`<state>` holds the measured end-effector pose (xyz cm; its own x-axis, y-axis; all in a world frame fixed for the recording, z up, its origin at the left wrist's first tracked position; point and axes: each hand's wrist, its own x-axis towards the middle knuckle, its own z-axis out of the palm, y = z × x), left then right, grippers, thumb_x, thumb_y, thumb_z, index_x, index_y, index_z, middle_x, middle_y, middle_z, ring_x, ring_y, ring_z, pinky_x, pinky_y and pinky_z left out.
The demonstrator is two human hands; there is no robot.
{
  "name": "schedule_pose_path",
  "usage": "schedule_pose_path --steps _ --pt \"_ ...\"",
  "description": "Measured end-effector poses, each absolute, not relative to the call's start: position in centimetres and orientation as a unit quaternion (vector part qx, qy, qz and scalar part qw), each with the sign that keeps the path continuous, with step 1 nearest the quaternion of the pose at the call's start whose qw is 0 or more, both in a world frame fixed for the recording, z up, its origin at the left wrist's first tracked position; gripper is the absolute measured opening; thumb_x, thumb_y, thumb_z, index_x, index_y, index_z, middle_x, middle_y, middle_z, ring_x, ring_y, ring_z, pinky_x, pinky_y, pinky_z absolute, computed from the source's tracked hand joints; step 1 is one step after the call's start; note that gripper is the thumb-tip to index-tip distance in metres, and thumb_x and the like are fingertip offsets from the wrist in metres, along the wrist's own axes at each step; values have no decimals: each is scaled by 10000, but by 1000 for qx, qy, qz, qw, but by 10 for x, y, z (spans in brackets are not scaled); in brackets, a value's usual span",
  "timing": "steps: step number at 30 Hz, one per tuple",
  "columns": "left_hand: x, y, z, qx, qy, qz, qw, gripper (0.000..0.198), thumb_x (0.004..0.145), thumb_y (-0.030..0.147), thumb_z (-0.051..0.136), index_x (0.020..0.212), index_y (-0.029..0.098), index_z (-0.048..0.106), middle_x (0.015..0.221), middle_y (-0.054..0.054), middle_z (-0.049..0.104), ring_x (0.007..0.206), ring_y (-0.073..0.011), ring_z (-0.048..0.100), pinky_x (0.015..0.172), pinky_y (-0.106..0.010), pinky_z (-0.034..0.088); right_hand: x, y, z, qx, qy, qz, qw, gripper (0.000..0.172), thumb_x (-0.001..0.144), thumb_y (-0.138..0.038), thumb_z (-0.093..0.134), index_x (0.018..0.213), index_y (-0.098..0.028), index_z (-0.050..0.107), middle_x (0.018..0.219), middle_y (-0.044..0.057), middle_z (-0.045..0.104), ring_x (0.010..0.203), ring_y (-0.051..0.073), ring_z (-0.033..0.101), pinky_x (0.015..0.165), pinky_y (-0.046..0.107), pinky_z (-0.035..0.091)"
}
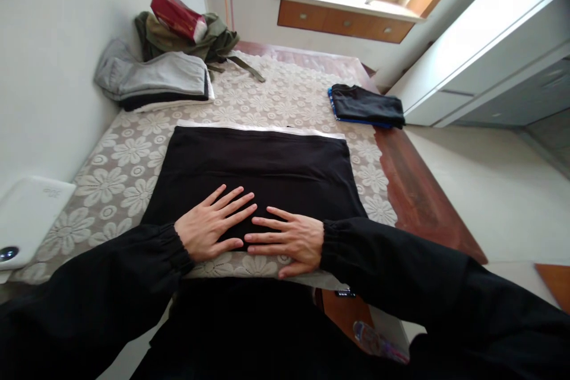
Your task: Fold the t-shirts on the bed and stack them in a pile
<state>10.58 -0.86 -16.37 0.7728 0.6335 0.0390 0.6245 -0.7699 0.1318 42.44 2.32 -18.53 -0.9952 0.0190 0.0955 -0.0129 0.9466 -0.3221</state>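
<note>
A black garment (pixel 258 160) lies spread flat on the table, with a white strip showing along its far edge. My left hand (pixel 211 222) rests on its near part, palm down and fingers spread. Beside it my right hand (pixel 291 240) also lies flat with fingers apart, its fingertips pointing toward my left hand. Both hands touch the cloth near the table's front edge and hold nothing. A slight crease runs across the garment beyond the hands. What kind of garment it is, I cannot tell.
A floral lace tablecloth (pixel 262 101) covers most of the reddish wooden table (pixel 423 190). Folded grey and black clothes (pixel 164 77) lie at the back left, before a green backpack (pixel 214 35) and a red bag (pixel 176 12). Folded dark clothes (pixel 367 105) sit back right. A white device (pixel 33 214) stands left.
</note>
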Motion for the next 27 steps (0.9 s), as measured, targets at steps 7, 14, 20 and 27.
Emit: schedule_pose_path --steps 7,14,20,27 --pt "52 -44 -158 912 405 59 26 679 1124 488 393 1752 265 267 1780 -35 351 1681 -268 274 1419 -487 110 501 2 -183 -82 -975 205 34 818 1115 -683 423 1755 -188 301 1761 109 382 1698 299 183 1396 563 -7" --pt "99 -24 -114 875 482 24 41 449 1124 371 397 1394 256 737 1502 -47 703 1395 -274 658 1280 -501 442 470 29 -147 -160 -956 201 138 497 1144 -451 457 1550 -220 628 1485 112 702 1393 249 638 1230 448 474" --pt "190 101 -129 818 573 44 40 601 1083 282 357 1629 67 483 1737 -170 424 1646 -341 348 1374 -584 270 360 140 -141 -429 -889 119 104 600 1091 -309 473 1662 -128 482 1743 132 421 1628 323 369 1338 522 330" --pt "191 139 -168 793 606 47 49 707 1063 290 314 1750 135 256 1825 -89 237 1713 -321 141 1406 -584 118 341 167 -184 -481 -868 89 87 690 1134 -429 322 1764 -154 264 1821 80 231 1702 286 170 1391 535 141"
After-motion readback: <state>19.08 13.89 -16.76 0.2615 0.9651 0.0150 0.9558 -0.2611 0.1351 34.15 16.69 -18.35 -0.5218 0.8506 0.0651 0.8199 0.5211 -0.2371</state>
